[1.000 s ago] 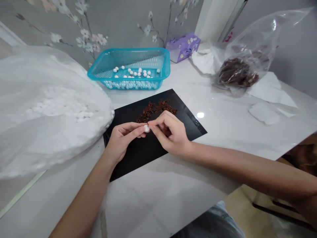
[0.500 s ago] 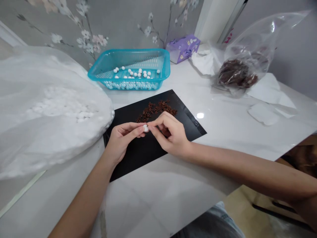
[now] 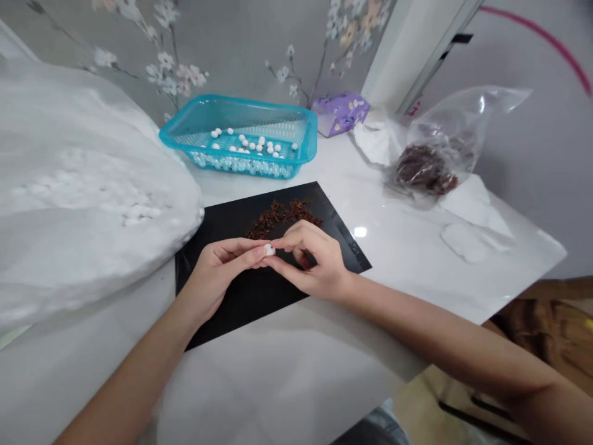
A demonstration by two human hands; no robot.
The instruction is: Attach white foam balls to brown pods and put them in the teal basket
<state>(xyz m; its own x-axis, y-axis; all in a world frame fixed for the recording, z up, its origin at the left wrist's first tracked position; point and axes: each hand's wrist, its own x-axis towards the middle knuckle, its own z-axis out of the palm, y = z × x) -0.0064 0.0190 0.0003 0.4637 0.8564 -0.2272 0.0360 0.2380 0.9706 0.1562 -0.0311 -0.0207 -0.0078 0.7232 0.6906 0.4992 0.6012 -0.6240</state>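
A small white ball with a dark speck near its top is pinched between the thumb and fingers of my left hand. From the other side, my right hand closes its thumb and index fingertip on the same ball. Whether the right fingertips also hold a tiny brown piece is too small to make out. Both hands are over a black mat. Just beyond them on the mat lies a loose heap of reddish-brown bits.
Behind the mat stands a blue plastic basket holding many white balls. A large white bag of white balls bulges at the left. Right of the basket are a purple tissue pack, crumpled tissue and a clear bag of brown material.
The view has shifted and tilted slightly, so the tabletop things sit elsewhere in the picture. Both hands stay at the white ball; the right thumb has moved under it, and a dark speck now shows.
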